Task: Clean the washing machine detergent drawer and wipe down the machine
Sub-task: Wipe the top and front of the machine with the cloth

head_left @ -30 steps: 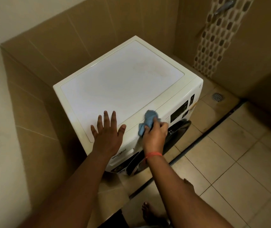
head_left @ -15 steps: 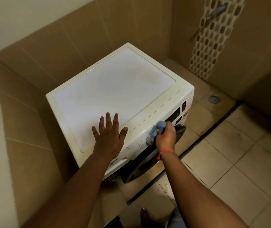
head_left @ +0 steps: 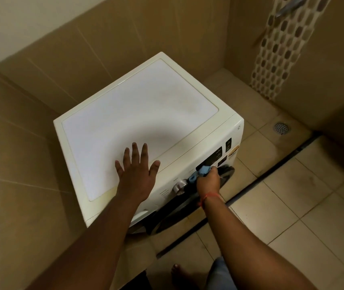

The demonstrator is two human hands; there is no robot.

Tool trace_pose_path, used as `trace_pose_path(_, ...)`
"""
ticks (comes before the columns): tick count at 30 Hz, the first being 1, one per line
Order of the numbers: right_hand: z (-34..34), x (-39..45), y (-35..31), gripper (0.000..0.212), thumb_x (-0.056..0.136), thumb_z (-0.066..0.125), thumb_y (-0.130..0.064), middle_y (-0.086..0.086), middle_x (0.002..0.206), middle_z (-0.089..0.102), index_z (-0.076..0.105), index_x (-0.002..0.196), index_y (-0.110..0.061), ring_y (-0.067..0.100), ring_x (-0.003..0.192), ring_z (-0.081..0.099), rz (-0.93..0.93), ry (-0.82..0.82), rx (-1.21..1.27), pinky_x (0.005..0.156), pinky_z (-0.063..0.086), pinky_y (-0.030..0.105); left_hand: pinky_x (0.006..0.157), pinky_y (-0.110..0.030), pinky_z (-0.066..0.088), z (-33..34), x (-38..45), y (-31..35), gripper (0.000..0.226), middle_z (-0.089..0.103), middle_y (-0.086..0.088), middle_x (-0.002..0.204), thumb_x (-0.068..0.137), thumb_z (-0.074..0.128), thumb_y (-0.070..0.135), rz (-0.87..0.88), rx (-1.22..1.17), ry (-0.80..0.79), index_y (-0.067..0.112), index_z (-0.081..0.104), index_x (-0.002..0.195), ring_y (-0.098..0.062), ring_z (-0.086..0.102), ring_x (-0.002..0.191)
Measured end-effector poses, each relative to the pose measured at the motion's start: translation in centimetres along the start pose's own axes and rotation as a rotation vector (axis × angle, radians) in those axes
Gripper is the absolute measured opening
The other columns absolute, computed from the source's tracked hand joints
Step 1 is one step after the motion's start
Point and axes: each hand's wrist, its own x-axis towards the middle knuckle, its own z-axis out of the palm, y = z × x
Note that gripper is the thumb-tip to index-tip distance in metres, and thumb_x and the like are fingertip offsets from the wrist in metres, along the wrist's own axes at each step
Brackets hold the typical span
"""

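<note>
Under the right hand (head_left: 207,181), a bunched blue cloth (head_left: 200,173) has slid rightward past the dial (head_left: 179,186) onto the washing machine (head_left: 137,114) display; wiping advances. Left hand (head_left: 135,174) presses flat, fingers spread, on top.

Right hand (head_left: 208,181): moved rightward along the front panel, from above the door's left rim to beside the dark display (head_left: 214,156).
Blue cloth (head_left: 201,172): carried along, now bunched just right of the silver dial (head_left: 179,186), which has come into view.
</note>
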Motion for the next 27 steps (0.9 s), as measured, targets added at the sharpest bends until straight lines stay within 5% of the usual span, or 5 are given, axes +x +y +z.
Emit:
trace_pose_path(8, -1.0, 0.8, -0.6, 0.024, 0.089, 0.052, 0.009, 0.004, 0.101, 0.050, 0.045, 0.103, -0.008, 0.024, 0.096, 0.058, 0.083, -0.055, -0.009, 0.078, 0.050, 0.018, 0.119, -0.056, -0.003, -0.2, 1.4, 4.6, 0.082, -0.015, -0.004, 0.163, 0.082, -0.005, 0.066, -0.058, -0.002, -0.034, 0.029, -0.011, 0.155, -0.026, -0.014, 0.150)
trace_pose_path(14, -1.3, -0.8, -2.6, 0.031, 0.089, 0.063, 0.000, -0.006, 0.119, 0.043, 0.052, 0.116, -0.012, 0.008, 0.104, 0.050, -0.147, -0.098, -0.015, 0.101, 0.045, 0.025, 0.119, -0.056, -0.002, -0.3, 1.8, 6.7, 0.082, -0.013, -0.004, 0.164, 0.084, -0.004, 0.065, -0.081, -0.045, -0.013, 0.027, -0.008, 0.156, -0.026, -0.013, 0.150)
trace_pose_path(19, -3.2, 2.3, -3.7, 0.034, 0.089, 0.062, 0.001, 0.006, 0.126, 0.048, 0.054, 0.122, -0.008, 0.018, 0.112, 0.054, -0.087, 0.054, 0.051, 0.106, 0.044, 0.035, 0.118, -0.057, 0.000, 0.1, 1.4, 6.5, 0.079, -0.013, -0.005, 0.164, 0.086, -0.002, 0.064, -0.078, 0.000, -0.036, 0.027, -0.007, 0.155, -0.027, -0.011, 0.151)
trace_pose_path(25, -1.0, -1.4, -3.3, 0.029, 0.093, 0.058, -0.003, -0.003, 0.121, 0.045, 0.052, 0.121, -0.009, 0.005, 0.106, 0.048, -0.194, -0.018, -0.017, 0.092, 0.033, 0.000, 0.119, -0.056, -0.001, 0.6, 2.5, 5.7, 0.080, -0.012, -0.005, 0.164, 0.085, -0.002, 0.065, -0.093, -0.035, -0.069, 0.028, -0.008, 0.155, -0.026, -0.011, 0.151)
trace_pose_path(27, -0.7, -1.5, -2.9, 0.029, 0.091, 0.058, 0.002, -0.003, 0.118, 0.045, 0.053, 0.117, -0.008, 0.006, 0.105, 0.048, -0.198, 0.014, -0.025, 0.092, 0.035, 0.002, 0.118, -0.056, -0.003, 0.6, 3.2, 5.9, 0.081, -0.014, -0.004, 0.164, 0.084, -0.002, 0.066, -0.053, -0.028, -0.083, 0.028, -0.010, 0.155, -0.026, -0.013, 0.150)
